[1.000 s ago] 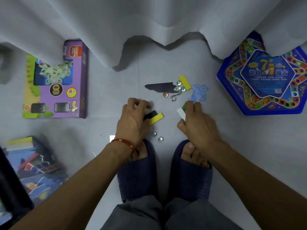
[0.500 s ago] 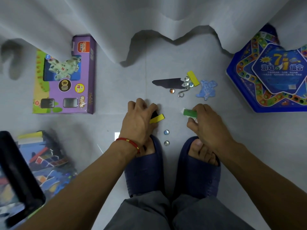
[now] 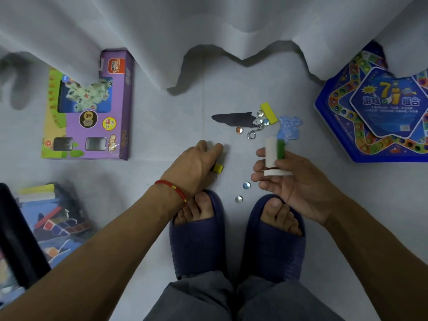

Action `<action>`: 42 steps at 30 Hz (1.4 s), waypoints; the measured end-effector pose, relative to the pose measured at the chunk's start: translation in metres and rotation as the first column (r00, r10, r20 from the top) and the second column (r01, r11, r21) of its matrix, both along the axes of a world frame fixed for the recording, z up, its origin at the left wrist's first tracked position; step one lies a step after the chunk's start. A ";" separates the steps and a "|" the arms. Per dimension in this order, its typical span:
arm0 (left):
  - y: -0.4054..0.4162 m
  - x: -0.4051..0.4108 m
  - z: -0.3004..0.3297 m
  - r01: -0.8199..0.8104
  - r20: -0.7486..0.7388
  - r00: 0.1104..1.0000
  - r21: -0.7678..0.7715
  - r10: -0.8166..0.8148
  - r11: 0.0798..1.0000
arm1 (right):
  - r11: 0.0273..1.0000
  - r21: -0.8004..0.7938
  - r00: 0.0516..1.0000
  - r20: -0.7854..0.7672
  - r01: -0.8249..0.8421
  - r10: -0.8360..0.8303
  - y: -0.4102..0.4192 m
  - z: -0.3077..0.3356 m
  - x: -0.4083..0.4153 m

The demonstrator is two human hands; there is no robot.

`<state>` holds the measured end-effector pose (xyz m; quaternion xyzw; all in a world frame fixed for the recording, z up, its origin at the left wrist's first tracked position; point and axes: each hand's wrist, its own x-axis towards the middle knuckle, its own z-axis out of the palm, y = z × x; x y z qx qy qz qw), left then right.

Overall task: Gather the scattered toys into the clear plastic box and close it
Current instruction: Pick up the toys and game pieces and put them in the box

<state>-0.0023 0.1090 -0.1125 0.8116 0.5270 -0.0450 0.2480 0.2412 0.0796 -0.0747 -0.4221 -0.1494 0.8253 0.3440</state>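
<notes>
1. Two boxes carry print: a purple game box [image 3: 92, 107] with a red logo too small to read, and a blue hexagonal board [image 3: 379, 112] showing a yellow "7".
2. The left hand [image 3: 196, 165] curls over a yellow block [image 3: 218, 168]; the right hand [image 3: 291, 181] grasps white and green blocks [image 3: 274, 154].
3. The clear plastic box [image 3: 46, 223], blurred, lies at the lower left, cut off by the frame edge.
4. Marbles [image 3: 246, 185], a metal hook [image 3: 254, 132] and a dark shape [image 3: 234, 118] lie on the grey floor [image 3: 162, 135] under a white curtain [image 3: 208, 24].

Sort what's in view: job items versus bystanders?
Job:
- white and green blocks in right hand
- yellow block under left hand
- floor pile: marbles, metal hook, yellow bar, blue piece, dark piece
- clear box

Bystanders:
- purple game box
- blue board game
- curtain
</notes>
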 end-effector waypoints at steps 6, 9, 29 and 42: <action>-0.008 0.020 0.003 0.051 -0.206 0.978 0.035 -0.043 0.998 | 0.995 0.098 0.999 -0.041 -0.010 0.014 0.009 0.007 0.013; -0.010 0.029 0.005 0.067 -0.234 0.971 0.039 -0.056 0.997 | 0.986 0.166 0.971 0.239 -0.012 -0.028 0.014 0.009 0.010; 0.002 0.025 0.035 -0.367 0.281 0.222 -0.863 0.934 0.347 | 0.010 -0.320 -0.320 0.947 -0.947 -0.031 0.007 -0.027 -0.021; -0.012 0.011 0.024 0.182 0.115 -0.178 -0.972 0.977 0.147 | 0.107 -0.578 -0.573 0.816 -0.809 0.070 0.014 -0.021 -0.025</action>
